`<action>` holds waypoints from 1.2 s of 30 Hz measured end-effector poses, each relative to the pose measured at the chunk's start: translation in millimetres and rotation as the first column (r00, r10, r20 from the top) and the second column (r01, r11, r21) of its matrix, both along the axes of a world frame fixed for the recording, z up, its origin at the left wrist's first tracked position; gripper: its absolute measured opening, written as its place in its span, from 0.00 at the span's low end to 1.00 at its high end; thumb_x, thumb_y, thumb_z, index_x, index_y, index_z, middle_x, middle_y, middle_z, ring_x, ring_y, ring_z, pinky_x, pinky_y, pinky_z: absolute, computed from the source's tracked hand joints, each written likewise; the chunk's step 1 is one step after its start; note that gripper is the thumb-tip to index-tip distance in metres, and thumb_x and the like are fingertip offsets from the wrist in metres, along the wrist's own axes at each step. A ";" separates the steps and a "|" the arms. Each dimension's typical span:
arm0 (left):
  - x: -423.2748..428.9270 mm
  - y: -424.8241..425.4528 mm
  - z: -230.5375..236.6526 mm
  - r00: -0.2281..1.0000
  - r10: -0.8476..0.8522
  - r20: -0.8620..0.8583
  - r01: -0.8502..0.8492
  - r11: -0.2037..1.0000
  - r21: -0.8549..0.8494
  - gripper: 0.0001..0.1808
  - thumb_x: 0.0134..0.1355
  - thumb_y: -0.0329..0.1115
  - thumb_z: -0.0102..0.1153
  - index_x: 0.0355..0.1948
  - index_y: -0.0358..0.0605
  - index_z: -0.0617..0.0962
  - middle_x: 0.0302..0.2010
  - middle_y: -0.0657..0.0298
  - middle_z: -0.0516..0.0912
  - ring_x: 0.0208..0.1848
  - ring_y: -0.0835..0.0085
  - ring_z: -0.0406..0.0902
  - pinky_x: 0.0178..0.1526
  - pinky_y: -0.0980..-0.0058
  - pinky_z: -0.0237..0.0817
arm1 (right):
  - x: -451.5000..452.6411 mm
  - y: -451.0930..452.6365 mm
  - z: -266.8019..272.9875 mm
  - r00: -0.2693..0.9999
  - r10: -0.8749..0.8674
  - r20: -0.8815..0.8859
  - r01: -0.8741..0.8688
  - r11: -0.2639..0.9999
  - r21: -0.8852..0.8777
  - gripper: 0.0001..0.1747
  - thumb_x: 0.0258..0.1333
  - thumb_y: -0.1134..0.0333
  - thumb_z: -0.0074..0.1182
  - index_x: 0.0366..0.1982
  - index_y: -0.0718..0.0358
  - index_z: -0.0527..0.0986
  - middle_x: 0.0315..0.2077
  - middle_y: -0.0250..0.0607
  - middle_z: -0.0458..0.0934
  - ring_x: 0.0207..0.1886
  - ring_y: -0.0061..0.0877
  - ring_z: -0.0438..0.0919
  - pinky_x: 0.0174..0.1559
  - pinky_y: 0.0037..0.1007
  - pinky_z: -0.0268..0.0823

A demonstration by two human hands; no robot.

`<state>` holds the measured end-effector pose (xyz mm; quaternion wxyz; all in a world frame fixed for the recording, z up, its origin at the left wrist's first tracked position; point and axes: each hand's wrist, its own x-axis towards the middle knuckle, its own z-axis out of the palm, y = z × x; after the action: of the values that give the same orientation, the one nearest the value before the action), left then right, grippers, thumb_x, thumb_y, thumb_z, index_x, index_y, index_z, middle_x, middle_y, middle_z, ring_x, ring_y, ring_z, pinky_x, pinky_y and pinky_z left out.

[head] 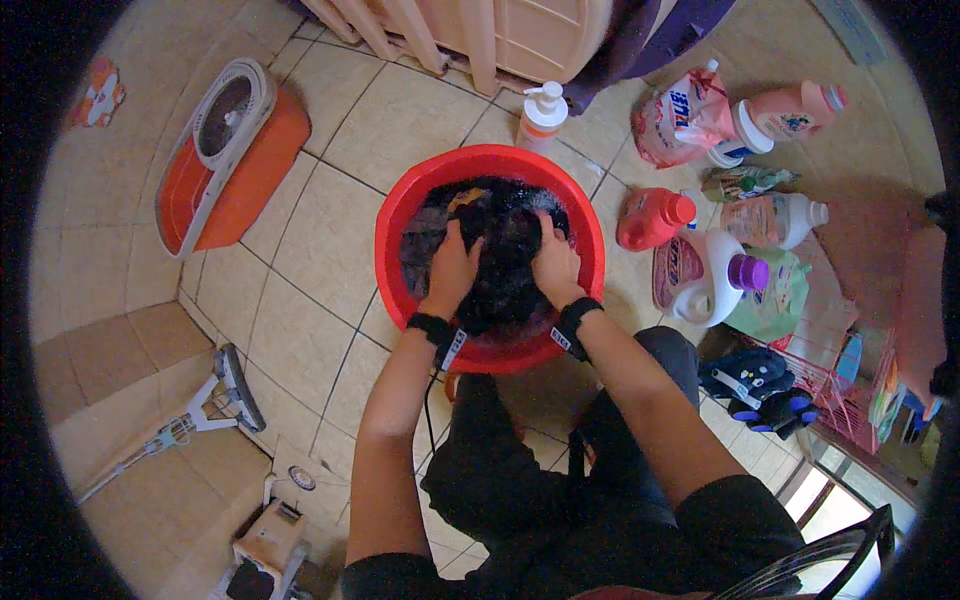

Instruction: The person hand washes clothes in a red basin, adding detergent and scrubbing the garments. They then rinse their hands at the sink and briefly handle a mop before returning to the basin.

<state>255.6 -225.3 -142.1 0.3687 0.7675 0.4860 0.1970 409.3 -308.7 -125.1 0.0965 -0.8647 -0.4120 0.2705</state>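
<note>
A round red plastic basin [391, 300] stands on the tiled floor before me, with dark wet cloth [495, 277] in water inside it. On the basin's left side my left hand [454, 259] grips a bunch of the black cloth; a yellowish patch [466, 198] shows just beyond its fingertips. My right hand [555, 259] is at the right side, its fingers curled into the same dark cloth and partly hidden by it. Both wrists wear black bands. Just beyond the basin's far rim stands a white pump bottle [545, 112].
An orange mop bucket [255, 172] stands at the left, a mop [195, 416] below it. Detergent bottles, among them a red one [649, 217] and a white one with a purple cap [701, 277], line the right side. A pink wire rack [832, 390] and dark slippers [772, 409] are at lower right.
</note>
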 end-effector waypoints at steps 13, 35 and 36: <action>-2.1 -11.7 -45.2 0.707 -0.416 -0.572 0.518 0.855 0.019 0.45 0.48 0.43 0.63 0.66 0.64 0.54 0.63 0.60 0.60 0.56 0.56 0.62 0.57 0.60 0.56 | -9.8 -9.0 -69.5 0.802 0.586 0.113 -0.491 0.756 -0.433 0.42 0.54 0.60 0.48 0.67 0.44 0.43 0.66 0.45 0.43 0.64 0.40 0.55 0.60 0.52 0.48; -24.9 5.8 -12.4 0.992 0.118 0.046 -0.066 0.792 -0.607 0.40 0.42 0.43 0.72 0.54 0.38 0.69 0.53 0.56 0.74 0.54 0.62 0.71 0.57 0.68 0.62 | -9.6 -29.2 -79.2 0.521 -0.414 -0.746 0.618 0.786 -0.004 0.28 0.45 0.68 0.59 0.52 0.63 0.69 0.47 0.46 0.74 0.47 0.38 0.75 0.49 0.36 0.67; -35.1 4.8 -5.1 0.988 0.096 0.120 0.019 0.700 -0.714 0.40 0.42 0.43 0.72 0.55 0.37 0.69 0.53 0.56 0.74 0.54 0.63 0.71 0.57 0.68 0.62 | -11.1 -35.9 -78.6 0.408 -0.377 -0.831 0.579 0.811 -0.083 0.28 0.45 0.68 0.60 0.52 0.63 0.69 0.47 0.44 0.75 0.47 0.37 0.74 0.50 0.36 0.66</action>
<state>220.5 -220.5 -147.2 0.6678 0.5376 0.5116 0.0579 398.2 -344.6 -203.6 0.4428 -0.7023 -0.0795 0.5517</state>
